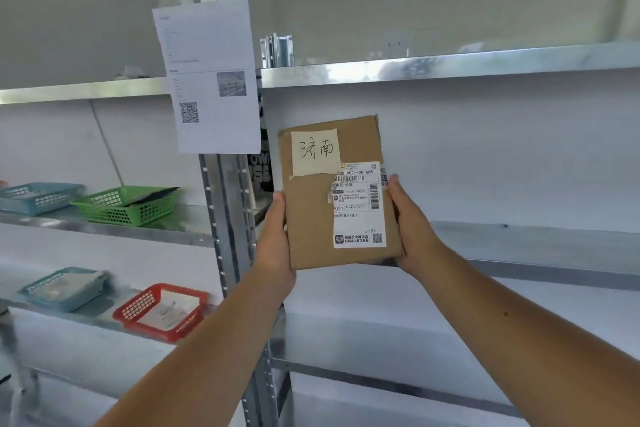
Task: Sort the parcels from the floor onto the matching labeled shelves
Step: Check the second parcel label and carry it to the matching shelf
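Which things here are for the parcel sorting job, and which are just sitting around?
For the job:
flat brown cardboard parcel with handwritten note
left hand
right hand
bare metal shelf behind

Just sitting around:
green plastic basket
red plastic basket
two blue plastic baskets
printed paper sheet

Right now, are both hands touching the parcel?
Touching. The head view shows the left hand gripping the parcel's left edge and the right hand gripping its right edge, with fingers wrapped behind it.
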The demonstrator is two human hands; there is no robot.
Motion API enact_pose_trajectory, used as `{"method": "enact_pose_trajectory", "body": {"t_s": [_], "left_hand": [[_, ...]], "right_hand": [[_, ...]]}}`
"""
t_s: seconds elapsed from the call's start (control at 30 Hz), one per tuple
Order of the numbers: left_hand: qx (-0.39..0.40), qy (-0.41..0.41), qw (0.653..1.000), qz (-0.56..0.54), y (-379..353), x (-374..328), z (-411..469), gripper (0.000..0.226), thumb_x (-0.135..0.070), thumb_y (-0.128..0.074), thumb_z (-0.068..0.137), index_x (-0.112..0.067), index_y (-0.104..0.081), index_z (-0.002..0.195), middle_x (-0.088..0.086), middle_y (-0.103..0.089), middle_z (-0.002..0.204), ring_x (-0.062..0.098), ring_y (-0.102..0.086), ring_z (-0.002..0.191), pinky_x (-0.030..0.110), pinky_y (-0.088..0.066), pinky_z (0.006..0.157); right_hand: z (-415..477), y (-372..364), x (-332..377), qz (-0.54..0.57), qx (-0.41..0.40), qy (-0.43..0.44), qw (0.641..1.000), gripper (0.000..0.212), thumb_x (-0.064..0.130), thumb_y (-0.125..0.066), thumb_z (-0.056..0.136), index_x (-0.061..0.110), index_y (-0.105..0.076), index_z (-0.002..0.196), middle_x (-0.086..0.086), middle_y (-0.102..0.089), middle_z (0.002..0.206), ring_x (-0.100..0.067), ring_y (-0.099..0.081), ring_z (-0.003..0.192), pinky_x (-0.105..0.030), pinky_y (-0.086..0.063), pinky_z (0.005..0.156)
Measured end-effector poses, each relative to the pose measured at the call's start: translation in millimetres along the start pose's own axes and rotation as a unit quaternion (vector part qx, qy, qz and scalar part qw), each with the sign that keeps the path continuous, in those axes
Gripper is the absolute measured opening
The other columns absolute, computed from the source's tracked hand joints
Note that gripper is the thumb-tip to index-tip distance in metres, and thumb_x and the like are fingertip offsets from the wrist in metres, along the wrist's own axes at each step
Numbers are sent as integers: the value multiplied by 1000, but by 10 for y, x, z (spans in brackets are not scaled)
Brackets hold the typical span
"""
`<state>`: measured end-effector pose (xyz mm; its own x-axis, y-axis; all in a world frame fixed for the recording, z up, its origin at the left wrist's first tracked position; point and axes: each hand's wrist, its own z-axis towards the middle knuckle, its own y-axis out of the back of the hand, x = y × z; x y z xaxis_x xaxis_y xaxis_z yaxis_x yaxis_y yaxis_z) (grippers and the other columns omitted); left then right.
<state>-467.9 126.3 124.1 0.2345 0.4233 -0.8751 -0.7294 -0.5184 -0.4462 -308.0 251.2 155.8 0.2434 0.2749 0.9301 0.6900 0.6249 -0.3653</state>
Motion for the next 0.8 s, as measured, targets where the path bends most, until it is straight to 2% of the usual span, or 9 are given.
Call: {"method": "enact_pose_trajectory", "body": {"t_s": [0.07, 0.13, 0.23, 0.33, 0.43, 0.53, 0.67, 0.8], "left_hand": [[22, 20, 1000, 10, -186, 118, -19, 66, -78, -45, 95, -38, -64, 144, 1, -74, 137, 26, -69, 130, 53, -55, 109], [48, 42, 998, 11, -396, 252, -46, 64, -77, -39, 99, -39, -66, 142, 0, -75, 136, 25, -68, 131, 51, -55, 108], [85, 71, 994, 9, -748, 422, -172, 62, -76, -37, 100, -39, -68, 140, -2, -76, 135, 22, -69, 130, 45, -57, 101], [127, 84, 988, 7, -1126, 574, -290, 61, -73, -38, 102, -37, -67, 141, -1, -75, 135, 22, -69, 129, 44, -58, 100], [153, 94, 984, 5, -1510, 691, -429, 62, -76, -41, 100, -38, -68, 140, -2, -76, 135, 22, -70, 128, 48, -57, 105], [185, 103, 977, 9, -1894, 800, -587, 62, -77, -40, 99, -39, -67, 140, -3, -75, 136, 21, -70, 128, 49, -57, 106], [230, 97, 968, 15, -2436, 952, -864, 64, -76, -40, 98, -38, -63, 144, -2, -75, 135, 22, -72, 125, 44, -60, 96], [265, 87, 960, 6, -3017, 1158, -1223, 78, -78, -54, 83, -35, -59, 147, -1, -74, 138, 23, -73, 123, 41, -66, 84]], "right_hand": [[-175, 224, 36, -24, -33, 23, 999, 62, 78, -39, 98, 37, -72, 132, -5, -81, 122, -38, -79, 105, -55, -62, 76], [-357, 449, 74, -23, -63, 48, 997, 61, 76, -37, 100, 36, -73, 130, -7, -81, 123, -41, -78, 106, -55, -58, 76], [-669, 760, 150, -22, -112, 72, 991, 60, 74, -38, 101, 35, -75, 128, -8, -81, 123, -44, -77, 109, -57, -57, 79], [-978, 1080, 247, -28, -146, 88, 985, 64, 75, -38, 101, 32, -73, 134, -11, -80, 125, -46, -76, 109, -53, -59, 69], [-1291, 1360, 384, -25, -168, 91, 981, 67, 77, -37, 100, 32, -72, 135, -12, -79, 126, -45, -76, 106, -46, -59, 56], [-1581, 1677, 510, -18, -186, 106, 977, 68, 76, -36, 100, 31, -71, 137, -12, -79, 127, -46, -75, 105, -44, -58, 53], [-1976, 2153, 643, -13, -213, 127, 969, 67, 74, -35, 102, 30, -71, 136, -12, -79, 127, -46, -75, 104, -44, -58, 55], [-2434, 2672, 799, -11, -244, 140, 959, 66, 75, -36, 102, 30, -75, 131, -12, -79, 126, -44, -76, 97, -41, -56, 53]]}}
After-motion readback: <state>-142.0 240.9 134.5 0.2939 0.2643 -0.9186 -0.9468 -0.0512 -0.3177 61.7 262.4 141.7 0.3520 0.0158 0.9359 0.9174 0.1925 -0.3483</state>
